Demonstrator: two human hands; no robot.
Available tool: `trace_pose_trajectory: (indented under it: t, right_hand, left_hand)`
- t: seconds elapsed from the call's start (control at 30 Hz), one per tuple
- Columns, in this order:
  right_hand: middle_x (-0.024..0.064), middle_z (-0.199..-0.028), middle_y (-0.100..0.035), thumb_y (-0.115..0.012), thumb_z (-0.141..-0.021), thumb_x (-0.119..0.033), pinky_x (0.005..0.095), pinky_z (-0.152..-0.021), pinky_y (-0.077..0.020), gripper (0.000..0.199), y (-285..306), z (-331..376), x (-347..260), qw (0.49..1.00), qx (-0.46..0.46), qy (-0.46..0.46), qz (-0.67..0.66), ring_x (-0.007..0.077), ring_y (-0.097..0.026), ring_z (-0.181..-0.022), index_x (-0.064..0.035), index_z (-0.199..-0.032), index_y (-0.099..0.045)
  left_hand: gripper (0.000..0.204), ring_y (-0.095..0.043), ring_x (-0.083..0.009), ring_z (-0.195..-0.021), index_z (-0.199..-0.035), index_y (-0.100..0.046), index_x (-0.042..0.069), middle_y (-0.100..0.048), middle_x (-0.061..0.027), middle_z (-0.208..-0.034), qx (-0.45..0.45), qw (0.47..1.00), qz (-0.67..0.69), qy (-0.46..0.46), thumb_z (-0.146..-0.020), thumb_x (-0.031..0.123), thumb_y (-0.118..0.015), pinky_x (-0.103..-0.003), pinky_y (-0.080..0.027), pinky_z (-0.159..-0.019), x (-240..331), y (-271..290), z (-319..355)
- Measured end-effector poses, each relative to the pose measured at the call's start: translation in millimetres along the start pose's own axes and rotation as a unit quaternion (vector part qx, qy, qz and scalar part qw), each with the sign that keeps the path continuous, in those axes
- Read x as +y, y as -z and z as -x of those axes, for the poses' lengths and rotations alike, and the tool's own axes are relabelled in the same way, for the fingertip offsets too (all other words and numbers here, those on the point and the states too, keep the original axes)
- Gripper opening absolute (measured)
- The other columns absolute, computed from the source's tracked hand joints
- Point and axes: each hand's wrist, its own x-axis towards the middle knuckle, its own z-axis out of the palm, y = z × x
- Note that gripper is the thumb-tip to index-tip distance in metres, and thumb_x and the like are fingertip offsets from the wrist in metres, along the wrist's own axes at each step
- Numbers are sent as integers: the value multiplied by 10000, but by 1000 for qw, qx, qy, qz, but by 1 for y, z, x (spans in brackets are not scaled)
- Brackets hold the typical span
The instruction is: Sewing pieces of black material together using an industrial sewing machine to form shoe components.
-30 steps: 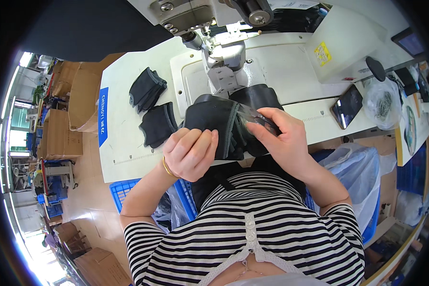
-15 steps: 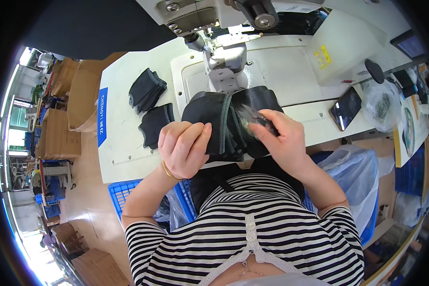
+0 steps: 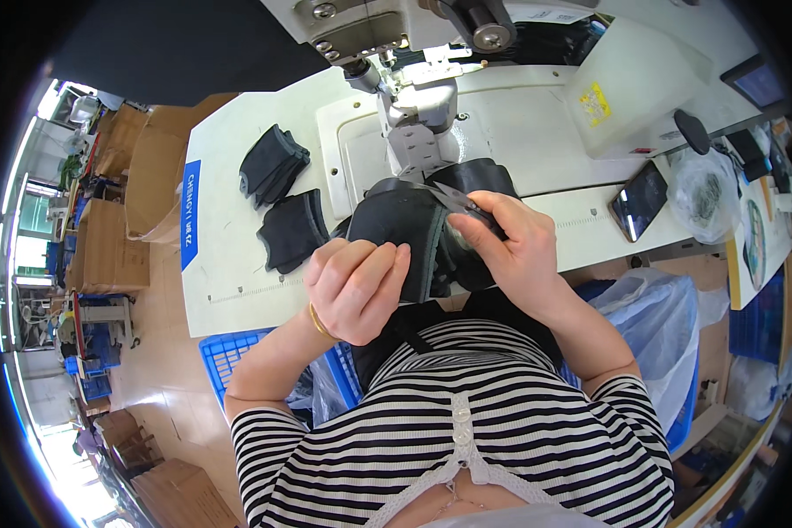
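My left hand (image 3: 357, 290) is closed on the near left edge of a black fabric piece (image 3: 394, 224) with a grey-green seam along its right side. In my right hand (image 3: 521, 253) are small thread snips (image 3: 456, 201), their pointed blades at the far end of that seam. More black fabric (image 3: 482, 179) lies behind and under the snips, partly hidden by my right hand. Directly beyond the fabric stands the sewing machine's arm (image 3: 418, 132).
Two small stacks of black pieces, a farther stack (image 3: 273, 165) and a nearer stack (image 3: 292, 233), lie on the white table (image 3: 229, 264) at left. A phone (image 3: 639, 201) and a clear plastic bag (image 3: 704, 195) sit at right. Blue baskets (image 3: 224, 352) flank my lap.
The snips have moved away from me and left, to the seam's far end. My left hand has shifted slightly right and nearer, and the fabric has turned with it.
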Motion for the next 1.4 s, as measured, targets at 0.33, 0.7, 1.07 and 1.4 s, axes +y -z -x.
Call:
trace_pose_trajectory:
  t: [0.33,0.7,1.07,1.4]
  right_hand:
    - [127,-724,-631,-744,-875,-225,331,-566,-469,262,68,-8,90,965,24,-94,243,243,-601,-592,0,-985,-665]
    - [114,-965,-647,-729,-867,-278,357,-703,-503,369,51,-26,107,908,-2,151,390,262,-636,-854,0,-1096,-644]
    - [118,-980,-587,-757,-820,-191,379,-840,-461,325,15,-18,69,984,-35,-46,171,276,-584,-924,3,-1057,-651]
    - [88,-924,-596,-740,-828,-112,371,-808,-455,218,17,-13,63,973,-21,-62,221,240,-584,-816,-26,-987,-618]
  left_hand:
    - [413,-603,-290,-903,-994,-687,-15,-620,-102,-983,-190,942,-196,197,-584,-16,-635,-408,-468,-801,-48,37,88]
    - [381,-582,-318,-1056,-1077,-654,-25,-627,-116,-1084,-261,892,-26,367,-703,44,-683,-411,-438,-945,-55,27,109]
    - [413,-553,-356,-1059,-1165,-610,-38,-575,-172,-1127,-193,906,133,353,-822,153,-739,-413,-446,-928,7,-45,32]
    - [260,-583,-330,-903,-1030,-647,-52,-595,-162,-1060,-105,926,74,355,-781,-2,-703,-402,-480,-794,16,-47,38]
